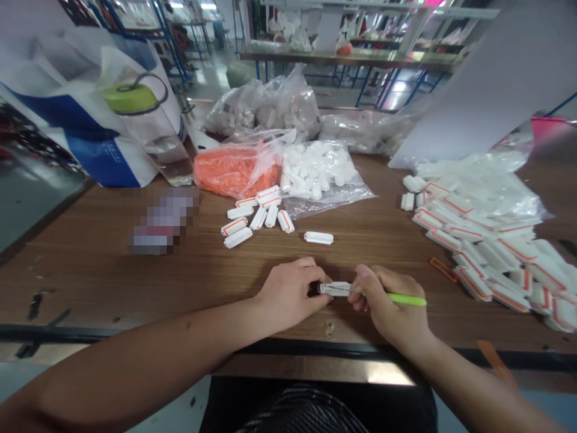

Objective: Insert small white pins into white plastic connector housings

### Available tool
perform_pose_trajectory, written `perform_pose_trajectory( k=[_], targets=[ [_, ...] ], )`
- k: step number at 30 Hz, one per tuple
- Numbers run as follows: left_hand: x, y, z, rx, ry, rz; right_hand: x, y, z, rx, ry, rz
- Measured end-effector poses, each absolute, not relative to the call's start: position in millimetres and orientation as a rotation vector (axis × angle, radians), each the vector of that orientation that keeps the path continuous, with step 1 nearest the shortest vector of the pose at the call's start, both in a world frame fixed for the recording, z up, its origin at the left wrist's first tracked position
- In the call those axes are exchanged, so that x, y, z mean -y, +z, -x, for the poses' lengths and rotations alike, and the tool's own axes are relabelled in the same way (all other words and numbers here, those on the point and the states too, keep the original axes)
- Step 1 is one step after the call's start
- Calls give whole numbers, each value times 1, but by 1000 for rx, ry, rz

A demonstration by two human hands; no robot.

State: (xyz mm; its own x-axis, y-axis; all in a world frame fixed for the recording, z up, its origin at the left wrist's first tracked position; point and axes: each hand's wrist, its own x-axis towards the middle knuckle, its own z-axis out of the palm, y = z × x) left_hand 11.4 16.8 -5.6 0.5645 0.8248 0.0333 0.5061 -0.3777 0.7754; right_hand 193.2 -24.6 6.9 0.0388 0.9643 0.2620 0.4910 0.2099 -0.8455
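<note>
Over table (112, 282), hands (293, 293) (390, 307) pinch white part (334, 288), green tool (406, 299).

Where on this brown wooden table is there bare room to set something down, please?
The table is bare left of the left hand, and between the lone white plastic clip and the right-hand heap of white-and-orange clips. The back edge is crowded with clear plastic bags.

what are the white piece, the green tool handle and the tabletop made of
White piece: moulded plastic by its look, matte, finely ribbed. Green tool handle: smooth bright plastic, probably. Tabletop: brown wood grain with slight sheen; laminate or veneer, cannot tell.
</note>
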Motion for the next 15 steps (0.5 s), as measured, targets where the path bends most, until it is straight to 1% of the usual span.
perform_pose_trajectory(
  k=[12, 15],
  targets=[
    [-16, -4, -12, -1079, 535, -2059, 22, 14, -192, 1760, 578, 1425],
    [-17, -4, -12, -1083, 524, -2060, 24, 11, -194, 1719, 585, 1420]
  ],
)
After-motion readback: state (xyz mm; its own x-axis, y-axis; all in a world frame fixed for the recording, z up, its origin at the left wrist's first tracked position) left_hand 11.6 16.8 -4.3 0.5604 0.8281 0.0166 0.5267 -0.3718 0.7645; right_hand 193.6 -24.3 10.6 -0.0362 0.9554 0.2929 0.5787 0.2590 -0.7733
